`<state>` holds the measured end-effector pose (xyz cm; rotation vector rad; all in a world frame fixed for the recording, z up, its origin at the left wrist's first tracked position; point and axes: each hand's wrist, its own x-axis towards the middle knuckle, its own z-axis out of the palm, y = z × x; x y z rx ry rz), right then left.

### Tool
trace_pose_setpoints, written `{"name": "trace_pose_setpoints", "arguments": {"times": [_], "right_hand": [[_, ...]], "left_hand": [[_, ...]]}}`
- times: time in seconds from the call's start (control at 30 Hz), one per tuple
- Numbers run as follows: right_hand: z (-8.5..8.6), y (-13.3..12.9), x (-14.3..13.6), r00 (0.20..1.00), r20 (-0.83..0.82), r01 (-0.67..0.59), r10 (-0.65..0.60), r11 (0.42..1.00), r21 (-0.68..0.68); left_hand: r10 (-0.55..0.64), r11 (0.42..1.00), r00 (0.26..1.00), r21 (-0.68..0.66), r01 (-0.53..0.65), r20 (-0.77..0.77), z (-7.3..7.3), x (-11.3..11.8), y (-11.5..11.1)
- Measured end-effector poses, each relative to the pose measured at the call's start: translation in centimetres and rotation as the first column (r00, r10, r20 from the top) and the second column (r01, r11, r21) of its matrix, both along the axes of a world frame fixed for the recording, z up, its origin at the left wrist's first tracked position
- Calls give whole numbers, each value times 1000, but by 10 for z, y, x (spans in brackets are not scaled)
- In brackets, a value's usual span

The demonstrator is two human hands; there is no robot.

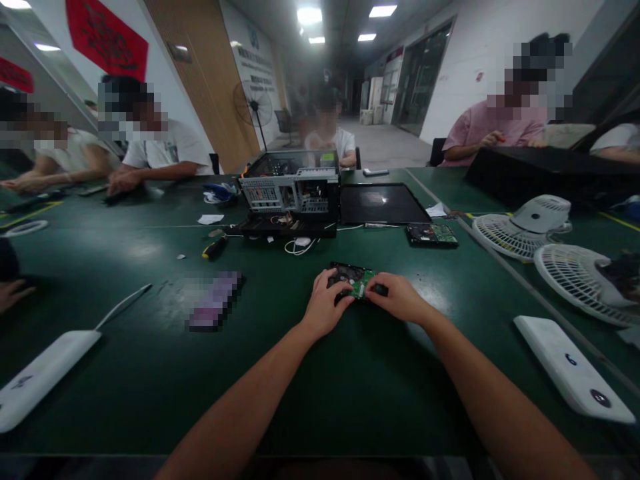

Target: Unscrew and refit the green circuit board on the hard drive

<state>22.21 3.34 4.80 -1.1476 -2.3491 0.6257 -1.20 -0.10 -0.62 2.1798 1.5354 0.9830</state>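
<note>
A hard drive [354,275] with a green circuit board lies on the dark green table [320,373], in front of me near the middle. My left hand [326,301] grips its left side, with the fingers on the top face and the thumb at the near edge. At the right end my right hand [395,297] holds the drive by the circuit board, fingers and thumb bent together. A small part between those fingertips, if there is one, cannot be made out. Beyond the drive stands an open computer case [290,193]. A second drive [431,235] rests at the back right.
A yellow-black screwdriver [215,248] and a blurred purple object [217,301] lie to the left. White power strips [47,373] [573,367] flank my arms. Fan parts [520,227] are at the right, a black panel [383,203] beside the case. Several people sit around the table.
</note>
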Motion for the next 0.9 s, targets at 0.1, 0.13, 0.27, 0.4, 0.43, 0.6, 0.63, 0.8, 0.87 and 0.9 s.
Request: {"name": "trace_pose_setpoints", "arguments": {"times": [0.1,0.13,0.27,0.4,0.43,0.6,0.63,0.8,0.87,0.9], "right_hand": [[4,3,7,995,16,95,-94,995,-34],[5,4,9,990,27,142,-141,989,-49],[6,8,15,949,58,315,-310,944,-95],[7,4,12,981,30,192,-190,973,-127],[8,3,10,991,18,133,-132,982,-133],[7,-3,2,1000,-24,-8,5,992,-124],[6,-3,1,1000,-23,-8,5,993,-120],[-1,0,1,999,-34,-26,22,994,-106],[-3,0,0,999,-37,-39,36,994,-101],[-4,1,0,998,-39,-43,40,994,-98]], "left_hand": [[9,1000,1000,-18,-9,5,0,0,-1],[13,1000,1000,-27,-13,8,1,0,-1],[19,999,1000,-46,-18,22,5,0,-3],[19,999,1000,-37,-19,18,5,0,-3],[19,999,1000,-38,-19,16,5,0,-2],[21,999,1000,-46,-21,4,1,-1,-1],[20,999,1000,-43,-20,4,1,-1,-1],[20,999,1000,-30,-20,9,2,0,-1],[17,1000,1000,-18,-17,13,2,0,-1],[13,1000,1000,-11,-13,15,2,0,-1]]}}
